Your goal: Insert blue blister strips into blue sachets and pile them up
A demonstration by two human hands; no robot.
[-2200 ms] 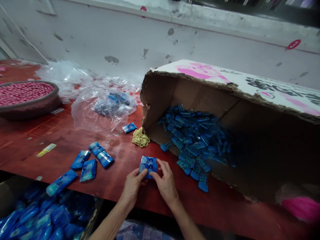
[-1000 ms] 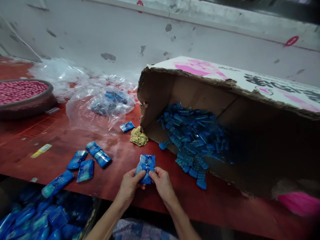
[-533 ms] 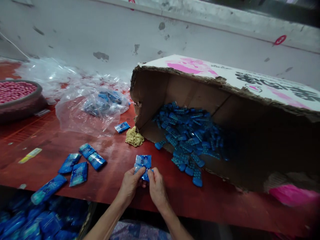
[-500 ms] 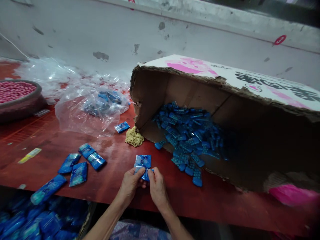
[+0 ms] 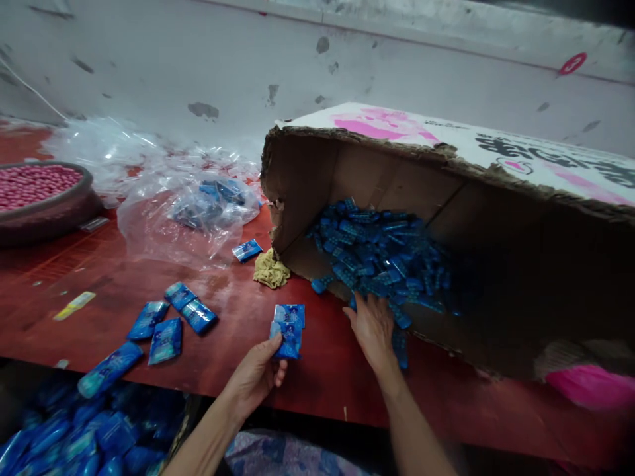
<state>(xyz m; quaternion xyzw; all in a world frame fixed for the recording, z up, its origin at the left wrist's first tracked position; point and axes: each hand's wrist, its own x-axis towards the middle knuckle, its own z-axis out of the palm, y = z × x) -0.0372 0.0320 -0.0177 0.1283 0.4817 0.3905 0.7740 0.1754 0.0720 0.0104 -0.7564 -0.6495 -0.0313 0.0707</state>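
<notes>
Your left hand (image 5: 260,377) grips two overlapping blue printed packets (image 5: 289,338) over the red table (image 5: 325,373), thumb on the front of the lower one; the fingers behind are partly hidden. Your right hand (image 5: 376,327) reaches to the near edge of the pile of small blue packs (image 5: 377,248) at the mouth of the cardboard box (image 5: 302,165). Its fingertips merge with the packs, so whether it grips one can't be made out. The hand also covers part of the packs nearest you.

The box's right end runs out of view, and its interior there is too dark to read. Left of your left hand, four short blue packets (image 5: 165,342) lie beside a longer blue packet (image 5: 110,370) at the table edge. Below, a heap of blue packages (image 5: 99,430) is shadowed and cut off. The bowl (image 5: 59,221) of pink pieces (image 5: 37,185) is cropped at the left. Creases and glare blur the blue contents of the clear plastic bag (image 5: 149,228).
</notes>
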